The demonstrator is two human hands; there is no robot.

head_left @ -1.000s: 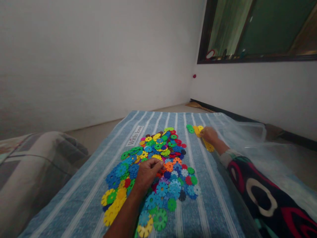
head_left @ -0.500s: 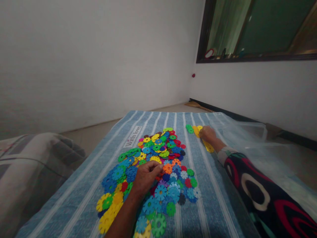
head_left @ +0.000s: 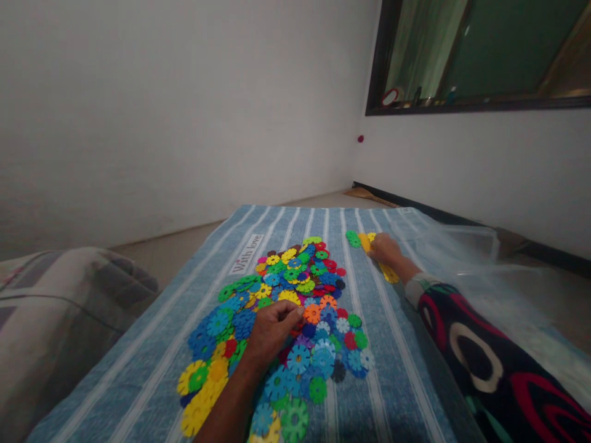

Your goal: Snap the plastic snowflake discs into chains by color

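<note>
A large heap of colourful notched plastic discs (head_left: 299,359) spreads over the blue striped cloth (head_left: 369,344). My left hand (head_left: 277,323) is over the middle of the heap, thumb and forefinger pinched beside an orange disc (head_left: 312,314); what lies between the fingertips is too small to make out. My right hand (head_left: 385,249) reaches to a small row of discs right of the heap, its fingers closed and their tips hidden. Yellow discs (head_left: 389,274) show below this hand, and green discs (head_left: 353,239) lie just left of it.
Clear plastic containers (head_left: 475,243) stand along the right side of the cloth. A draped grey fabric (head_left: 69,307) bulges at the left. Walls meet behind the table, with a dark-framed window (head_left: 484,55) at the upper right.
My right hand has shifted very slightly left over the small row of discs. My left hand keeps its pinch in nearly the same place.
</note>
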